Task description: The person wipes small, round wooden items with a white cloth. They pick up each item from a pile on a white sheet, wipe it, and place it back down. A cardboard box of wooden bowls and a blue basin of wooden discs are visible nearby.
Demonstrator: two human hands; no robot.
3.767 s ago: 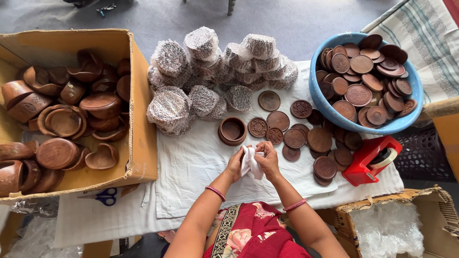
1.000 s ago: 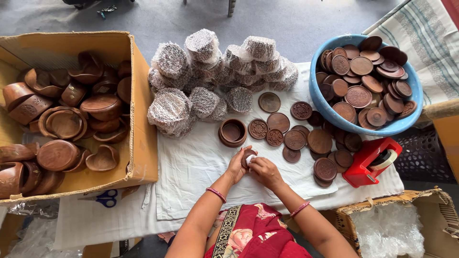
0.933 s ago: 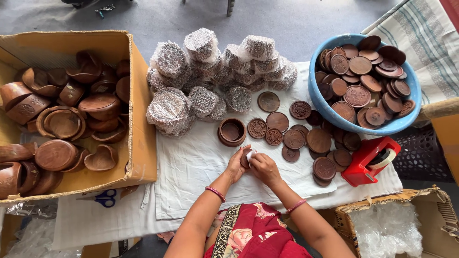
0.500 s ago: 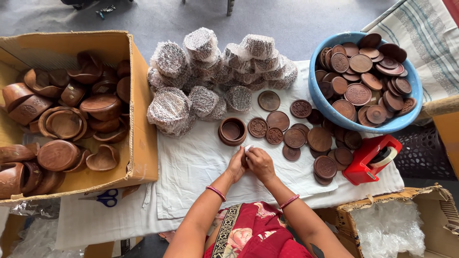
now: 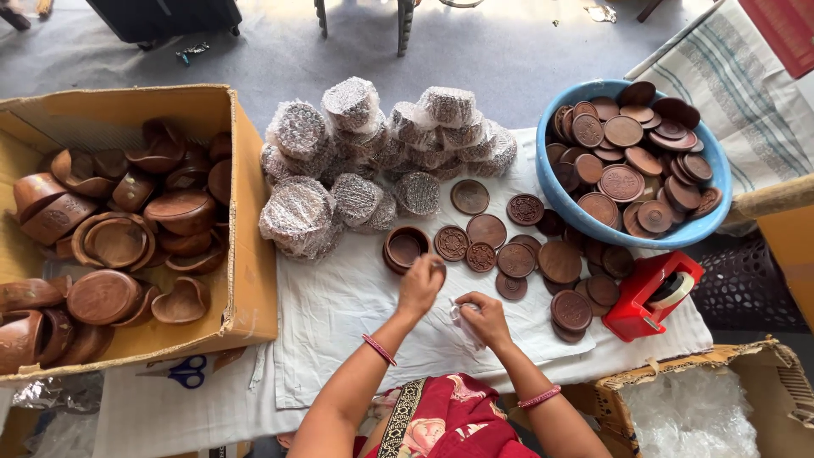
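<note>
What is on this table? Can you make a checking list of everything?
Surface: white cloth covers the table.
Job's things: small brown bowl by the left hand; clear wrap piece under the right hand; round carved brown lids spread on the cloth.
Clutter: pile of wrapped bundles; cardboard box of brown bowls; blue basin of lids; red tape dispenser; blue scissors; box of bubble wrap.
Grippers: left hand reaches towards the bowl; right hand rests on the wrap piece.
Cables: nothing seen.
Surroundings: grey floor; striped cloth.
</note>
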